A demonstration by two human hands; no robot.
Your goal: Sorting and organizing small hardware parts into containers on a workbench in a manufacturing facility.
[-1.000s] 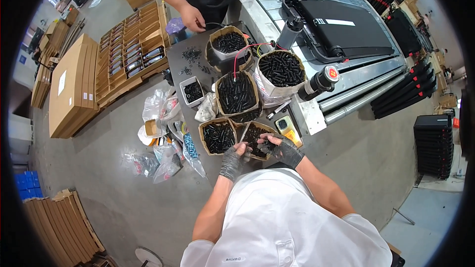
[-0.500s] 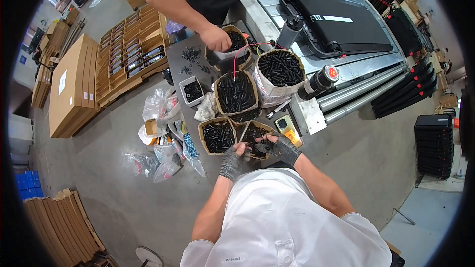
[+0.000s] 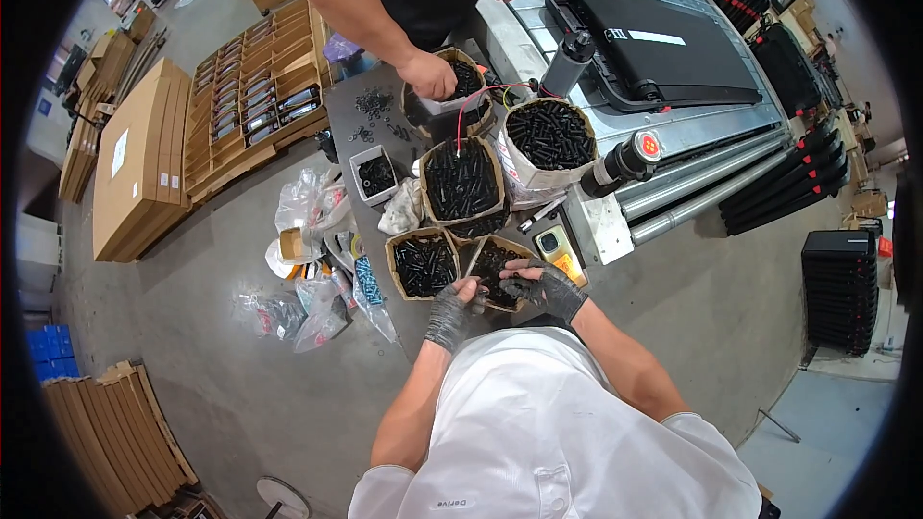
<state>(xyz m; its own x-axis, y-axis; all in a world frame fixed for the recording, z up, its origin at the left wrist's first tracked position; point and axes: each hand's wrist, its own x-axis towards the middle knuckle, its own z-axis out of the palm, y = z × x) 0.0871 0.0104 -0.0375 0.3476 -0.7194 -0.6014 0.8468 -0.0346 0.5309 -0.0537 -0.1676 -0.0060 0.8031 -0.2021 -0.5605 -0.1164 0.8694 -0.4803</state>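
Head view: at lower centre, we see the wearer's left hand (image 3: 455,309) and right hand (image 3: 548,288) in grey fingerless gloves (image 3: 571,302), at the near edge of a small carton (image 3: 515,246) holding small dark parts (image 3: 493,263). The left thumb and forefinger press together; the right fingers (image 3: 516,273) curl, pointing left. We cannot tell whether either hand pinches a part. Just left sits a carton of black pins (image 3: 394,279); just right lies a phone (image 3: 551,242). Farther, near centre, stands a taller carton (image 3: 471,218) of dark pieces. At upper centre, we see a co-worker's hand (image 3: 428,74) at another carton.
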